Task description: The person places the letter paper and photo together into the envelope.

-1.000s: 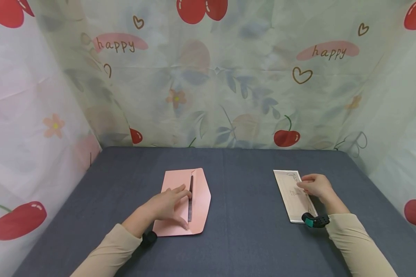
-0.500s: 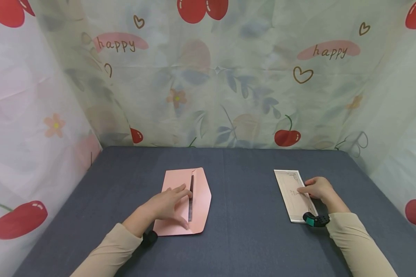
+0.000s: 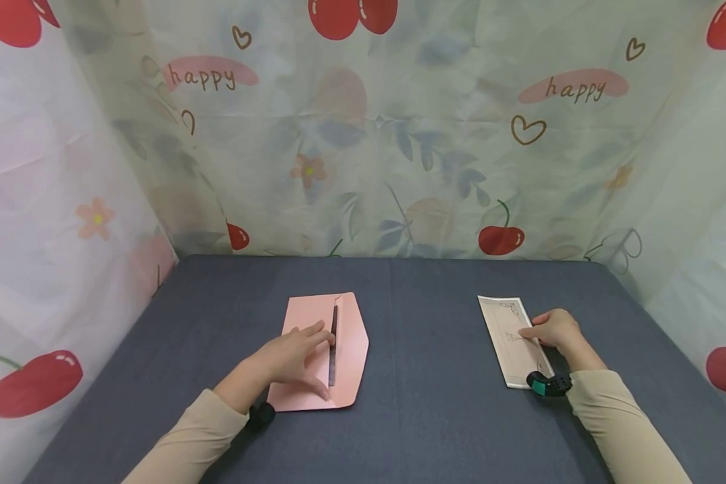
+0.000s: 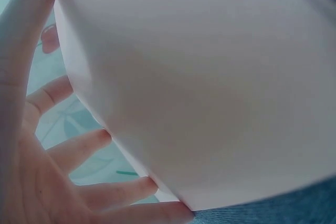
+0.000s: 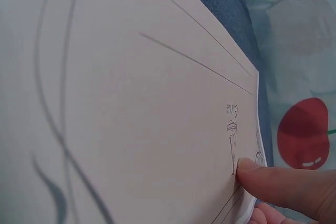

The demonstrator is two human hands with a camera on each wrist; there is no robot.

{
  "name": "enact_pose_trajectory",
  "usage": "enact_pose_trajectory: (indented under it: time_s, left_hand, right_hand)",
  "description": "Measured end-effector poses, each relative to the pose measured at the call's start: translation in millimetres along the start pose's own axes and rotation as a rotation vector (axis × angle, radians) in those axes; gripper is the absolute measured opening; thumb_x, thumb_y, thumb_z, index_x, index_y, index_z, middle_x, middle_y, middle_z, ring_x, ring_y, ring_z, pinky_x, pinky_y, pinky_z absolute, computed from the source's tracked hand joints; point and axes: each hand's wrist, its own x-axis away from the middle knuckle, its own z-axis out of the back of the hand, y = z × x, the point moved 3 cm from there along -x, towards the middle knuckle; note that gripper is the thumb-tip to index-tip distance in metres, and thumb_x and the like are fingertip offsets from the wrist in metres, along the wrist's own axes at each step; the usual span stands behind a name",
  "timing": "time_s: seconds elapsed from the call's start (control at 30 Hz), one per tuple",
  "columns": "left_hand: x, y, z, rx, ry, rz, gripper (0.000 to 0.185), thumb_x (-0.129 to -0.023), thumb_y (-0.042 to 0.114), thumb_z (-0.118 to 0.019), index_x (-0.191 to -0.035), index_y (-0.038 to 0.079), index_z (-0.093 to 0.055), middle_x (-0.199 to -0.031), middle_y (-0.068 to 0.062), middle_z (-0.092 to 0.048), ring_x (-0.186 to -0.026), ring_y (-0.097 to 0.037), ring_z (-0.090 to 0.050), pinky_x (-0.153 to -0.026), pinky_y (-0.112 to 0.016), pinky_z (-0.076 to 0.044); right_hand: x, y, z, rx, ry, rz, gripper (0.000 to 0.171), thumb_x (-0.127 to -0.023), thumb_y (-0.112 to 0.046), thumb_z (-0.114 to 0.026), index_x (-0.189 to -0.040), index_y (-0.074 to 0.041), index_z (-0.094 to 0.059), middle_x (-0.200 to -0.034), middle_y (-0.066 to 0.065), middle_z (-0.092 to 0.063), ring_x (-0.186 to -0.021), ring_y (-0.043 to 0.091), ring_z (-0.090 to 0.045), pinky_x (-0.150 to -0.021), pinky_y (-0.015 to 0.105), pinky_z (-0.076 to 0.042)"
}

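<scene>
A pink envelope lies left of the middle in the head view, flap unfolded to the right. A dark gap runs along its pocket's mouth. My left hand rests on it with fingers spread, fingertips and thumb at the pocket's edge. The left wrist view shows the fingers fairly straight, tips touching the edge of the pale envelope paper. A narrow cream card with a printed border and small drawing lies at the right. My right hand pinches its right edge, thumb on top; the other fingers are mostly hidden beneath.
Both things lie on a dark blue-grey cloth-covered table, a wide stretch of cloth between them. Patterned curtains with cherries enclose the back and sides. A black band with a teal part sits at the right wrist, over the card's near corner.
My right hand's fingers have shifted slightly at the card's right edge, closing from a looser touch to a pinch. The left hand, the envelope and the card's place look the same.
</scene>
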Motion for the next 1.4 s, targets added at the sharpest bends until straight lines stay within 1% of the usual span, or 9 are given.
enact_pose_trajectory:
  time_s: [0.2,0.43,0.5,0.63,0.77,0.87,1.03,1.23,1.4]
  left_hand:
    - [0.3,1.9,-0.3,0.003,0.002,-0.010,0.080,-0.056,0.063,-0.077,-0.121,0.027,-0.048,-0.151,-0.018,-0.031,-0.127,-0.053,-0.039,-0.096,-0.060,-0.040]
    - [2.1,3.5,0.9,0.013,-0.002,0.004,0.080,-0.055,0.062,-0.078,-0.121,0.027,-0.047,-0.152,-0.018,-0.030,-0.127,-0.055,-0.037,-0.095,-0.061,-0.039]
    - [2.6,3.8,1.3,0.014,-0.003,0.006,0.080,-0.055,0.062,-0.078,-0.121,0.027,-0.047,-0.152,-0.018,-0.030,-0.127,-0.055,-0.037,-0.096,-0.062,-0.039]
    - [3.1,3.9,1.4,0.012,-0.001,0.011,0.080,-0.055,0.062,-0.079,-0.120,0.027,-0.048,-0.151,-0.018,-0.030,-0.127,-0.054,-0.038,-0.094,-0.061,-0.040]
    - [3.4,3.9,1.6,0.011,0.000,0.013,0.080,-0.055,0.062,-0.079,-0.120,0.026,-0.048,-0.151,-0.017,-0.031,-0.127,-0.054,-0.038,-0.094,-0.061,-0.040]
    - [3.4,3.9,1.7,0.012,-0.001,0.016,0.081,-0.055,0.062,-0.079,-0.121,0.027,-0.048,-0.151,-0.017,-0.030,-0.127,-0.053,-0.038,-0.094,-0.061,-0.040]
    - [3.4,3.6,1.5,0.009,-0.004,0.020,0.082,-0.055,0.062,-0.079,-0.122,0.027,-0.048,-0.152,-0.016,-0.030,-0.128,-0.051,-0.039,-0.094,-0.060,-0.041]
    - [3.3,3.6,2.2,0.001,0.004,0.014,0.081,-0.055,0.063,-0.078,-0.121,0.027,-0.048,-0.151,-0.017,-0.031,-0.127,-0.051,-0.040,-0.093,-0.060,-0.041]
    - [3.1,3.4,2.5,0.001,0.001,0.018,0.081,-0.055,0.063,-0.078,-0.121,0.027,-0.048,-0.151,-0.016,-0.031,-0.127,-0.053,-0.039,-0.094,-0.061,-0.040]
  right_hand:
    - [1.7,-0.5,1.0,0.007,-0.014,-0.011,0.037,-0.077,-0.019,-0.074,-0.098,0.006,-0.057,-0.082,0.014,-0.055,-0.072,0.021,-0.053,-0.060,0.031,-0.043]
    - [1.0,0.8,1.6,-0.002,-0.014,0.028,0.031,-0.078,-0.017,-0.073,-0.095,0.006,-0.059,-0.077,0.011,-0.055,-0.070,0.020,-0.052,-0.058,0.030,-0.042]
    - [0.6,0.8,1.7,-0.011,-0.010,0.041,0.031,-0.079,-0.014,-0.071,-0.097,0.007,-0.058,-0.080,0.013,-0.056,-0.071,0.021,-0.053,-0.059,0.031,-0.042]
    - [-0.8,1.1,0.1,-0.037,-0.008,0.074,0.033,-0.081,-0.009,-0.066,-0.105,0.010,-0.054,-0.091,0.021,-0.059,-0.075,0.023,-0.056,-0.058,0.027,-0.043]
    - [-2.7,1.6,-1.8,-0.071,-0.022,0.115,0.035,-0.084,-0.003,-0.058,-0.113,0.014,-0.051,-0.097,0.026,-0.060,-0.073,0.021,-0.057,-0.055,0.023,-0.045]
    - [-2.9,1.2,-1.8,-0.094,-0.040,0.122,0.036,-0.085,-0.003,-0.055,-0.117,0.014,-0.051,-0.101,0.027,-0.060,-0.073,0.018,-0.058,-0.053,0.020,-0.045]
    - [1.7,-3.7,0.4,-0.120,-0.079,0.120,0.039,-0.088,-0.006,-0.055,-0.122,0.011,-0.050,-0.110,0.028,-0.061,-0.079,0.017,-0.060,-0.056,0.019,-0.046]
    - [6.5,-12.1,1.8,-0.138,-0.094,0.162,0.041,-0.089,-0.008,-0.057,-0.124,0.011,-0.049,-0.109,0.026,-0.063,-0.080,0.014,-0.061,-0.066,0.024,-0.051]
    - [8.2,-17.8,0.9,-0.137,-0.095,0.188,0.042,-0.090,-0.012,-0.059,-0.126,0.009,-0.049,-0.115,0.026,-0.061,-0.087,0.019,-0.062,-0.067,0.024,-0.050]
